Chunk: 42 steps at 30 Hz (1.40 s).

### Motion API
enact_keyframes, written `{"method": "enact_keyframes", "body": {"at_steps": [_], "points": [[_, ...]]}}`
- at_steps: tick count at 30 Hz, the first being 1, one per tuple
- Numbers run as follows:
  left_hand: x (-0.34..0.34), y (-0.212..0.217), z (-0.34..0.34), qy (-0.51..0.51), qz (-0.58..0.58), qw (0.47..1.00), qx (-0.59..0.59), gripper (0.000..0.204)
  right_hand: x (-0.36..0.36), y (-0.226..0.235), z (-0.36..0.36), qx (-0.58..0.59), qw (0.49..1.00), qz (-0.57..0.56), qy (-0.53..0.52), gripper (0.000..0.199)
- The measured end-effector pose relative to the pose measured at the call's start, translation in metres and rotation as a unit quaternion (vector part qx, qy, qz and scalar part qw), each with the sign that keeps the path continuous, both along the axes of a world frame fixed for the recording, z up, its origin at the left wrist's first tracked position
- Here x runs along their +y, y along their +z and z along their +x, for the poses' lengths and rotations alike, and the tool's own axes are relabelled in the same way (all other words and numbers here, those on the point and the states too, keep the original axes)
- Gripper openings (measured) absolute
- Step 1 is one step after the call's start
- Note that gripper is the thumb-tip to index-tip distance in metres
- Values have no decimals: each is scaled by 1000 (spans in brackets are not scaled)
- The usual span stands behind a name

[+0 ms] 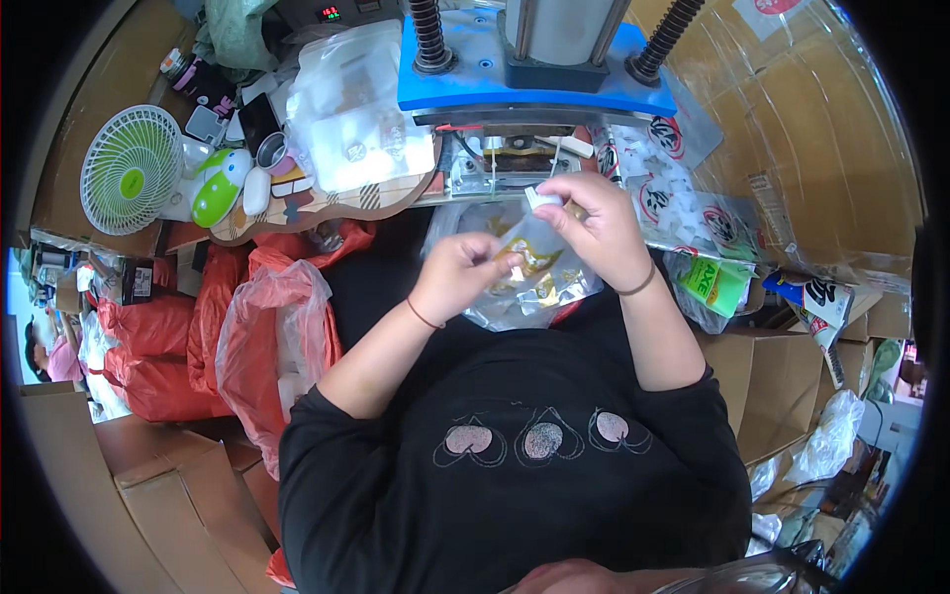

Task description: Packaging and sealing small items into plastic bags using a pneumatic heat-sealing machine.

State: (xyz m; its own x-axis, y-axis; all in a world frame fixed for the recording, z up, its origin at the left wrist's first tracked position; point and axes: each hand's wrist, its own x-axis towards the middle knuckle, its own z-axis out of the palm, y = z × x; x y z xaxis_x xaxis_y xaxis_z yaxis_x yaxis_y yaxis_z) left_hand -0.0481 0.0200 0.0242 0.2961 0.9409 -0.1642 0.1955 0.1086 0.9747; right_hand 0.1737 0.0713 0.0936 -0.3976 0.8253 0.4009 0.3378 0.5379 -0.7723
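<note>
My left hand (pixel 458 274) pinches the lower edge of a translucent plastic film (pixel 534 251) that carries gold-coloured marks. Between the thumb and fingers of my right hand (pixel 596 226) is a small white ribbed piece (pixel 540 200), close to the film's upper end; I cannot tell whether the two are joined. Below both hands, a clear plastic bag (pixel 487 309) with gold and shiny bits inside lies in front of my lap. Just beyond my right hand stands a press with a blue plate (pixel 534 89) and a metal fixture (pixel 515 168) under it.
A green-and-white fan (pixel 132 183), a white mouse-shaped thing (pixel 256 190) and a cup (pixel 274 153) stand at the left. Small white pieces (pixel 668 193) lie in bags on the right. Red plastic bags (pixel 158 337) and cardboard boxes (pixel 782 381) flank me.
</note>
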Motion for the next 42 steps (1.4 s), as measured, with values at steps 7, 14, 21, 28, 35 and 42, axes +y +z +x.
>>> {"method": "enact_keyframes", "body": {"at_steps": [7,14,21,28,35,42], "points": [[-10,-6,25,-113,-215,945,-220,23,6,-4,34,-137,988,-11,71,16],[45,-9,11,-7,-227,929,-291,24,25,-24,91,-381,912,29,-149,42],[66,-2,-18,162,-12,987,-13,39,21,-35,101,-293,947,-14,-135,31],[52,-31,-100,87,373,709,592,55,26,-44,111,-182,959,104,-193,7],[19,-11,-60,161,74,984,-26,15,4,-24,70,-22,996,14,-82,7],[-3,13,-15,-16,27,999,-19,13,-3,8,18,114,989,-70,58,6]]}}
